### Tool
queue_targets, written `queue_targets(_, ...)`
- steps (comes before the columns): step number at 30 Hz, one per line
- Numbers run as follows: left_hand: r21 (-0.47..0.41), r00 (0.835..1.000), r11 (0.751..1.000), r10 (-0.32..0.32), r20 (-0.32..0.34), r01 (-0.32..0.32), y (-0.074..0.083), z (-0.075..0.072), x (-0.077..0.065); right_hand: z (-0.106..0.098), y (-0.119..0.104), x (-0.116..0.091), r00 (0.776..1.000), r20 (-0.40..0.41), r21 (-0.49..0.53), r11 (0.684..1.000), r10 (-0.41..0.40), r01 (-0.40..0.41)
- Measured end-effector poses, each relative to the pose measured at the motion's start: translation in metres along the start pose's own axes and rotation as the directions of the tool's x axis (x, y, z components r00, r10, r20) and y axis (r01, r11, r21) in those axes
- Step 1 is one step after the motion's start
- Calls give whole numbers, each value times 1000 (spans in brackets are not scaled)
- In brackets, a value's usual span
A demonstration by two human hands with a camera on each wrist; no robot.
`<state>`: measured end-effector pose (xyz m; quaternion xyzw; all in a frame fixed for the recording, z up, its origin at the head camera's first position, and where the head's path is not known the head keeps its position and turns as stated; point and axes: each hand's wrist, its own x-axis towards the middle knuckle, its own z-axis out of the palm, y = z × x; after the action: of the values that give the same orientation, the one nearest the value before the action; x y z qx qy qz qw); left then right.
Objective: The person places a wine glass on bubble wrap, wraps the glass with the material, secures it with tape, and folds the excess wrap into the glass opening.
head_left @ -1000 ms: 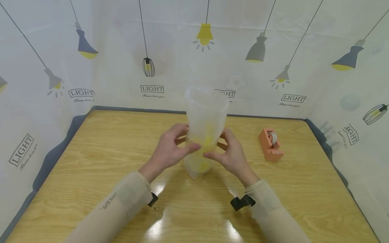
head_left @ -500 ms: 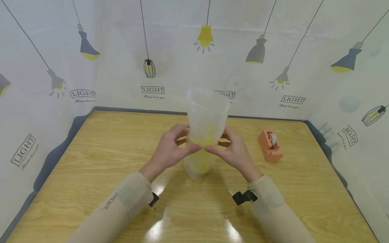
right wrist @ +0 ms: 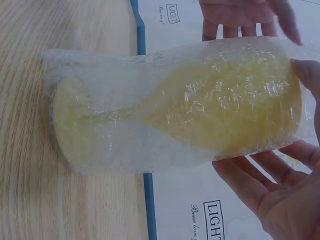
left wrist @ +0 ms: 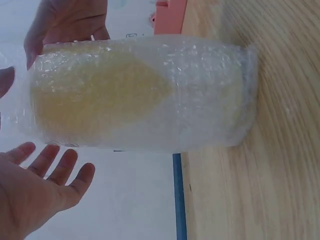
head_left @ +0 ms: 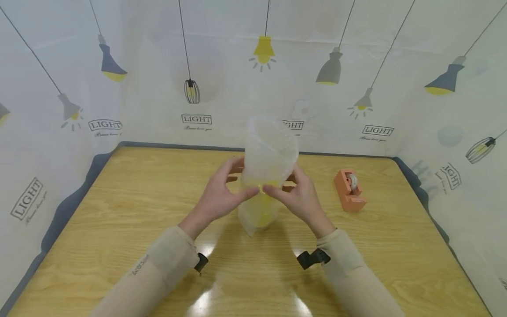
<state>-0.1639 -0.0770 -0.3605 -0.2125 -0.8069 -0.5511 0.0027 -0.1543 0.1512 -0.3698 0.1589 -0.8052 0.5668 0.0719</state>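
Observation:
A yellow stemmed wine glass (right wrist: 215, 107) stands upright on the table, rolled in clear bubble wrap (head_left: 269, 154). The wrap rises as a loose tube above the glass's rim. My left hand (head_left: 222, 191) is around the left side, thumb on the near face at rim height. From the other side my right hand (head_left: 299, 196) grips it, its thumb tip almost meeting the left one. In the left wrist view, the left fingers (left wrist: 70, 165) are spread loosely beside the wrap. Through the wrap, the round foot and stem show in the right wrist view.
An orange tape dispenser (head_left: 350, 190) with a roll of clear tape stands to the right on the wooden table (head_left: 138, 198). A pale curtain (head_left: 222, 57) printed with lamps hangs behind and at both sides of the table.
My right thumb has moved in toward the left thumb at the front of the wrap. The wrap's upper tube has tipped and folded slightly. The glass stays in place.

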Motion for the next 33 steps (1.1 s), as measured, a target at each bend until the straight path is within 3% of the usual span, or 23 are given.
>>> queue_targets(6, 0, 987, 989, 144, -69, -145, 2, 1, 2, 1, -1, 1, 1000, 1, 5, 1000, 1, -1)
queue_targets(10, 0, 976, 983, 184, -121, -185, 2, 3, 2, 2, -1, 0, 1000, -8, -3, 1000, 13, -13)
queue_targets(16, 12, 965, 992, 129, -230, -129, 4, 6, 3, 3, -2, -1, 999, -26, -21, 999, 35, -36)
queue_targets(20, -14, 948, 996, 78, -308, -86, 5, 10, 3, 6, -5, -1, 999, -34, -32, 999, 38, -39)
queue_targets(27, 2, 919, 992, 116, -376, -125, 2, 13, 3, 11, -6, -1, 999, -39, -41, 999, 16, -18)
queue_targets(31, 42, 913, 990, 139, -384, -133, 2, 13, 3, 12, -6, -4, 991, -93, -126, 988, -95, 83)
queue_targets(33, 59, 910, 988, 151, -385, -140, 3, 13, 4, 13, -5, -5, 971, -136, -193, 966, -199, 171)
